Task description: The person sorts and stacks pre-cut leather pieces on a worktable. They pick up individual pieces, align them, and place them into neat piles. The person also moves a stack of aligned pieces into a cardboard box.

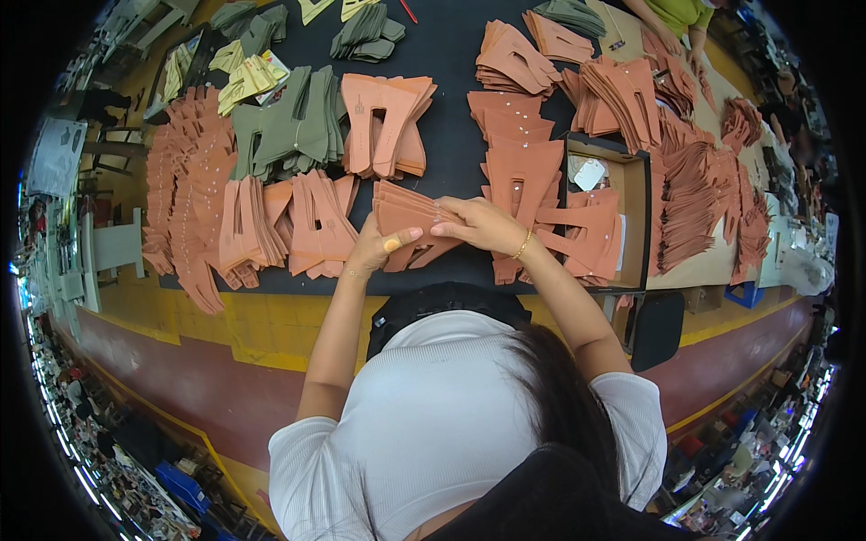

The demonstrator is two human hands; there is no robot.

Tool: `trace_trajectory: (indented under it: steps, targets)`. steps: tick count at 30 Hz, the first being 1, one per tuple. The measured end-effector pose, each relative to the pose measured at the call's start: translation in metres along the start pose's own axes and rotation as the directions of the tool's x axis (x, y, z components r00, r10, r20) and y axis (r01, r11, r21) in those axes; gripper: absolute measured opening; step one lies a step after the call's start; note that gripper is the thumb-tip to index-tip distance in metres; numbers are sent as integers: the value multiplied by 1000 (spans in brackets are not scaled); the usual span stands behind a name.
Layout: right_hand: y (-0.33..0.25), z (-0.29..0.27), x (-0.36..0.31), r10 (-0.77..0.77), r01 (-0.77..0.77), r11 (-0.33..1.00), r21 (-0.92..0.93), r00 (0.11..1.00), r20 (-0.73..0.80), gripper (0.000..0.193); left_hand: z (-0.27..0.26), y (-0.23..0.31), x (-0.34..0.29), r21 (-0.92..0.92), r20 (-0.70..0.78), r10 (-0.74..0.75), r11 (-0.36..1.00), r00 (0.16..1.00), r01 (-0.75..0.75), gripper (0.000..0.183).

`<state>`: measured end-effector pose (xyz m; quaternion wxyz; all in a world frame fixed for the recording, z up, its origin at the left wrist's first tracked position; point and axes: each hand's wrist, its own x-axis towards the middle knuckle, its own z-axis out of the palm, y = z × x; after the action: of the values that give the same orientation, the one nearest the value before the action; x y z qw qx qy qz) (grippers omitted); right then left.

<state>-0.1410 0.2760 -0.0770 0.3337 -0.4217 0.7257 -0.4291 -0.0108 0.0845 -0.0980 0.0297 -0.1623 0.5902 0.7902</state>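
Between my hands is a small fanned stack of salmon-coloured cut pieces, flat and thin like leather or fabric panels. My left hand is closed on its left end, thumb on top, with a yellow band round the thumb. My right hand grips the right end with its fingers over the upper sheets. Just beyond the held stack stands a taller pile of salmon pieces with a slot. More salmon bundles lie beside my left hand, and an overlapping row of salmon pieces lies by my right hand.
Green pieces and yellow pieces are piled at the far left. A black-edged open box stands on the right, partly covered by salmon pieces. Long rows of salmon pieces reach the left edge. Another person's hand is at the far right.
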Motion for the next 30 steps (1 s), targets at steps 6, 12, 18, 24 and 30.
trace_trajectory:
  steps: [6,12,18,24,30]
  targets:
    - [-8,24,-6,8,-19,998,-63,984,-176,42,-1,-12,-11,214,-51,207,958,977,-192,74]
    - [-10,21,-8,10,-25,966,259,998,59,53,11,-23,-33,492,-226,258,862,939,-118,73]
    - [-10,28,-15,63,-75,804,590,997,41,78,21,-11,-50,578,-201,224,813,954,-69,74]
    - [4,37,-8,293,-323,725,609,944,152,67,15,-21,-56,424,-255,103,906,961,15,72]
    - [38,41,9,395,-518,461,720,847,357,53,-4,-56,-53,305,-297,-18,946,955,112,68]
